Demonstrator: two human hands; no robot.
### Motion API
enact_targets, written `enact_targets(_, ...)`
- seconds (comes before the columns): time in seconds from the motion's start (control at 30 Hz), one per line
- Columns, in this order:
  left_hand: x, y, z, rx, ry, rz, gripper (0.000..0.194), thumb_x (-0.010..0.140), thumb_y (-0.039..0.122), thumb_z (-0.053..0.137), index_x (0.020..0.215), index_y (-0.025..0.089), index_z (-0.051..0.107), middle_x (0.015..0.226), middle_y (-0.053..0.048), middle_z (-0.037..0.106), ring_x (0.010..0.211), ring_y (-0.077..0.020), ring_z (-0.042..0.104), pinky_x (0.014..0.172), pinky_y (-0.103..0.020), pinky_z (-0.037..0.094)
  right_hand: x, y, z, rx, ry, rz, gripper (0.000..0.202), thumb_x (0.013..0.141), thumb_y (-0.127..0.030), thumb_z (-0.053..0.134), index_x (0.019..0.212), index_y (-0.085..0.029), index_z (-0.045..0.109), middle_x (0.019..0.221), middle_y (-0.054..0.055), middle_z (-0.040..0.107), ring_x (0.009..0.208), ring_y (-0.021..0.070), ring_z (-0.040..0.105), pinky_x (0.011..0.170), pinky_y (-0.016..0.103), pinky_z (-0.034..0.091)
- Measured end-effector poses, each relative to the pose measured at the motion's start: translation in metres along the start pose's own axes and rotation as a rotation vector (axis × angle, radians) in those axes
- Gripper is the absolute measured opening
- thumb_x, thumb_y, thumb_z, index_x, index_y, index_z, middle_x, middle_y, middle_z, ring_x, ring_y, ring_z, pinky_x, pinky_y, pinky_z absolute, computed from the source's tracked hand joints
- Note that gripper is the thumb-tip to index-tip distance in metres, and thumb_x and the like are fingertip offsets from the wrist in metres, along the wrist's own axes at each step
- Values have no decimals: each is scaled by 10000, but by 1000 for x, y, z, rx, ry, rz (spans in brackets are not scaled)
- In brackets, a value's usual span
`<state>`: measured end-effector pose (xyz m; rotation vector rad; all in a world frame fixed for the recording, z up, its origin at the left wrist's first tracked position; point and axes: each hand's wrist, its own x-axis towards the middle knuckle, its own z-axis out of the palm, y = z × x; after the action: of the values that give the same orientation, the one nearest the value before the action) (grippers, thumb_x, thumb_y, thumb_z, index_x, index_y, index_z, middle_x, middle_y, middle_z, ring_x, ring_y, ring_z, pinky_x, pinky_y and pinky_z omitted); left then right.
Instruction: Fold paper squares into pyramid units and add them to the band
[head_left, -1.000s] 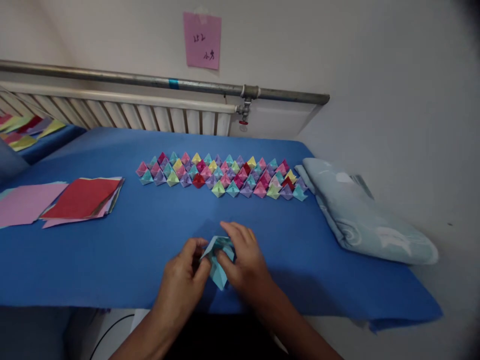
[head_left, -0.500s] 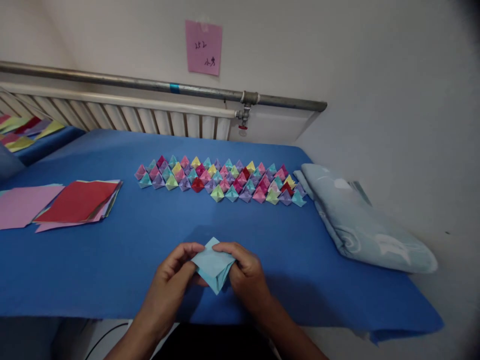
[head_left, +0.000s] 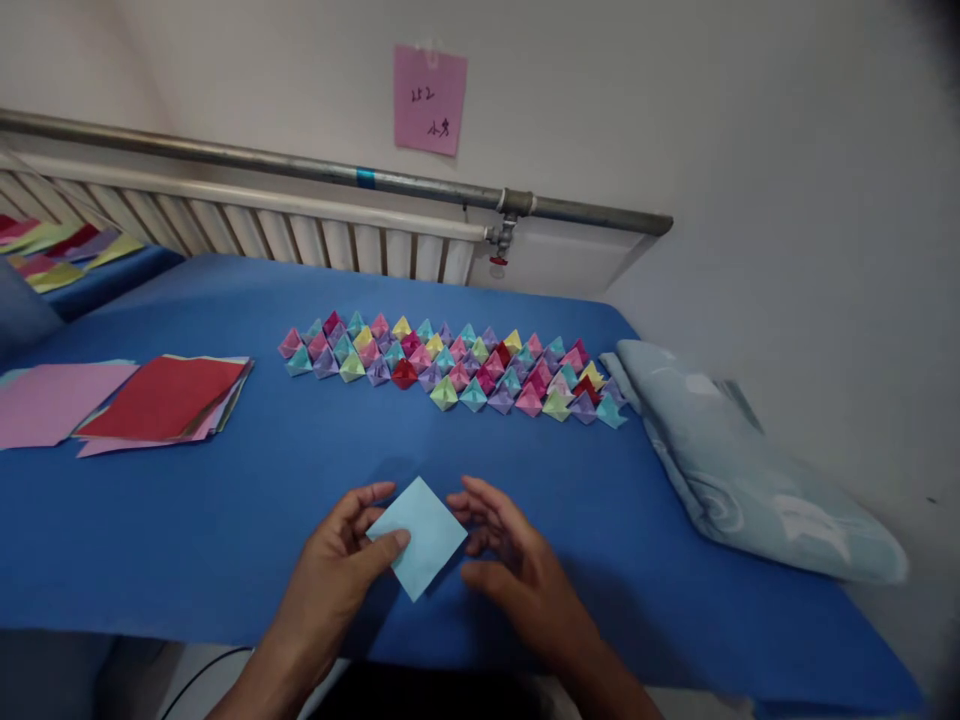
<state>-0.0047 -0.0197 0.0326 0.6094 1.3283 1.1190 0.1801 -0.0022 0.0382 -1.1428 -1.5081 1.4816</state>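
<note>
A light blue folded paper square lies flat like a diamond, one corner pointing away from me. My left hand grips its left corner, thumb on top and fingers behind. Just off the right corner is my right hand, fingers apart and curved, with nothing in it. Farther back on the blue table cover stand rows of small folded paper pieces in pink, blue, purple, yellow, green and red.
Stacks of square paper lie at left, one topped with a red sheet, another with a pink sheet. A folded pale blue-green cloth rests at right. Behind are a radiator, a metal pipe and a pink note.
The blue paper, partly opened in layers before, is now a flat square. My right hand has let go and moved slightly right; my left thumb has come onto the paper's face.
</note>
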Motion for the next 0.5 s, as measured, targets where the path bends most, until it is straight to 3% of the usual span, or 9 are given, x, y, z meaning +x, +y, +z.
enact_targets(0.1,-2,-4,3,45,-43,45,580,600,415,790,1097,203,580,864,-27,701,734,-192,655,673,-310,519,4,-3,4,132,15,150,529,727,-303,682,1228,-222,532,1042,70,654,896,208,640,762,342,511)
enact_targets(0.23,-4,-4,5,89,-103,89,432,641,395,771,1012,213,645,902,-32,711,777,-185,644,687,-282,503,9,0,13,212,24,211,394,691,-252,688,1070,-231,582,759,-31,616,648,132,584,612,255,454)
enact_targets(0.37,-5,5,4,189,-228,14,281,682,432,744,807,185,696,739,-9,683,648,-135,582,615,-238,449,6,3,14,231,-34,206,376,686,-234,679,1051,-233,588,702,-60,569,606,105,536,595,231,405)
enact_targets(0.5,-4,4,3,203,-210,-25,319,703,478,716,658,170,643,574,30,575,516,-88,463,519,-209,360,2,3,12,183,-110,176,306,679,-211,667,980,-234,618,681,-70,533,594,92,491,579,217,367)
